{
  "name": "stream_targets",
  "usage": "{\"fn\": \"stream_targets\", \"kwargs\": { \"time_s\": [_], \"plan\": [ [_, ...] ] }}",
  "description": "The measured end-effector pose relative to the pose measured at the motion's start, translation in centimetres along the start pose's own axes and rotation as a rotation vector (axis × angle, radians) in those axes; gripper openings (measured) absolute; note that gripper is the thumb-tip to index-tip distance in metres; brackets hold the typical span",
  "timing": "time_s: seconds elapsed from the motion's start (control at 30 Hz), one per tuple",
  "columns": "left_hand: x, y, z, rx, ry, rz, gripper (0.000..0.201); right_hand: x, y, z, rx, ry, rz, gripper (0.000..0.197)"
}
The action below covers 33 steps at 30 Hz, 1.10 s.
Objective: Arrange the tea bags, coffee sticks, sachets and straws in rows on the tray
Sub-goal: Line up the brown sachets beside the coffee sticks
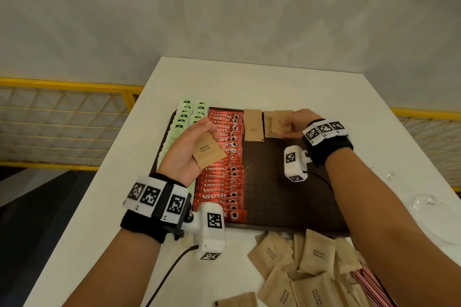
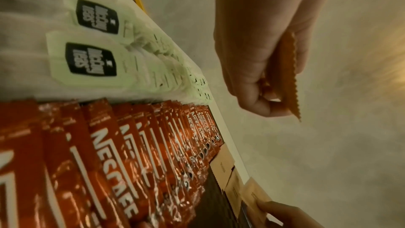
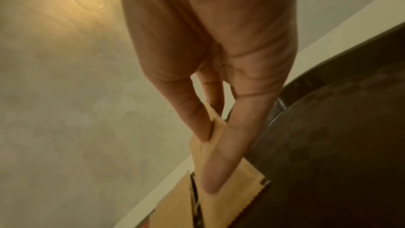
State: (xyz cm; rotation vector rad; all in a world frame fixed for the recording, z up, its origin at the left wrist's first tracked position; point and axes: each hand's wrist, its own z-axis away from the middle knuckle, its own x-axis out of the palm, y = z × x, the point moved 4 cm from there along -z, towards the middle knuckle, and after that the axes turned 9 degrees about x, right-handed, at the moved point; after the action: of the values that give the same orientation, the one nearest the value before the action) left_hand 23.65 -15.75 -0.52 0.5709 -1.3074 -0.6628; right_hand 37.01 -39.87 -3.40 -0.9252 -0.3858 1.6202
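Observation:
A dark brown tray [image 1: 287, 197] lies on the white table. Green tea bags [image 1: 185, 117] fill its left edge in two rows; red Nescafe coffee sticks [image 1: 224, 157] form a column beside them. One brown sugar sachet [image 1: 254, 126] lies flat at the tray's far edge. My left hand [image 1: 193, 147] hovers over the coffee sticks and holds a brown sugar sachet [image 1: 208, 151] between thumb and fingers. My right hand [image 1: 295, 124] pinches another brown sachet [image 1: 280, 122] at the tray's far edge, over a sachet lying there. In the right wrist view the thumb and fingers [image 3: 228, 145] clamp that sachet [image 3: 252, 178].
A loose heap of brown sugar sachets [image 1: 306, 266] lies on the table in front of the tray. Pink-striped straws [image 1: 371, 286] poke out at the heap's right. Clear glassware [image 1: 429, 204] stands on the table at the right. A yellow mesh railing [image 1: 64, 122] runs behind.

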Motion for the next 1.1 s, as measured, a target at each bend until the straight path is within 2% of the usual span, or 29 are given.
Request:
{"fn": "stream_targets", "kwargs": {
  "time_s": [0.07,0.2,0.3,0.4,0.43,0.47,0.6,0.7,0.77,0.87,0.93,1.0,1.1],
  "plan": [
    [0.6,-0.3,0.1,-0.018,0.002,0.001,0.006,0.5,0.7,-0.3,0.023,-0.024,0.054,0.01],
    [0.7,-0.6,0.2,-0.029,0.048,0.06,0.031,1.1,1.2,-0.4,0.031,0.012,0.136,0.024],
    [0.6,-0.6,0.4,-0.03,0.061,0.04,0.036,0.9,1.2,-1.4,-0.022,0.092,0.287,0.016],
    [0.6,-0.7,0.5,-0.038,0.074,0.043,0.032,-0.1,2.2,-7.9,-0.031,0.177,0.424,0.035],
    [0.7,-0.7,0.5,-0.038,0.077,0.042,0.031,-0.1,2.3,-8.2,-0.023,0.195,0.46,0.039],
    [0.8,-0.7,0.6,-0.039,0.075,0.035,0.029,0.0,2.1,-7.9,-0.021,0.205,0.486,0.038],
    [1.2,-1.0,0.6,-0.04,0.043,0.01,0.022,0.9,0.7,-1.1,-0.1,0.209,0.575,0.032],
    [1.0,-1.0,0.5,-0.042,0.041,0.045,0.021,1.2,-0.3,1.5,-0.309,0.282,0.414,0.027],
    [1.2,-1.0,0.4,-0.037,0.028,0.052,0.022,2.1,-0.4,4.2,-0.39,0.13,0.29,0.027],
    [2.0,-1.1,0.3,-0.027,0.026,0.042,0.024,4.9,0.1,9.7,-0.443,-0.377,0.179,0.022],
    [2.6,-1.2,0.4,-0.037,0.04,0.053,0.022,6.6,0.9,12.0,-0.441,-0.589,0.177,0.012],
    [3.0,-1.3,0.7,-0.039,0.041,0.062,0.022,7.4,1.5,12.7,-0.441,-0.642,0.141,0.015],
    [2.8,-1.3,1.0,-0.028,0.069,-0.056,0.02,6.7,1.4,12.5,-0.418,-0.595,-0.002,0.013]
  ]
}}
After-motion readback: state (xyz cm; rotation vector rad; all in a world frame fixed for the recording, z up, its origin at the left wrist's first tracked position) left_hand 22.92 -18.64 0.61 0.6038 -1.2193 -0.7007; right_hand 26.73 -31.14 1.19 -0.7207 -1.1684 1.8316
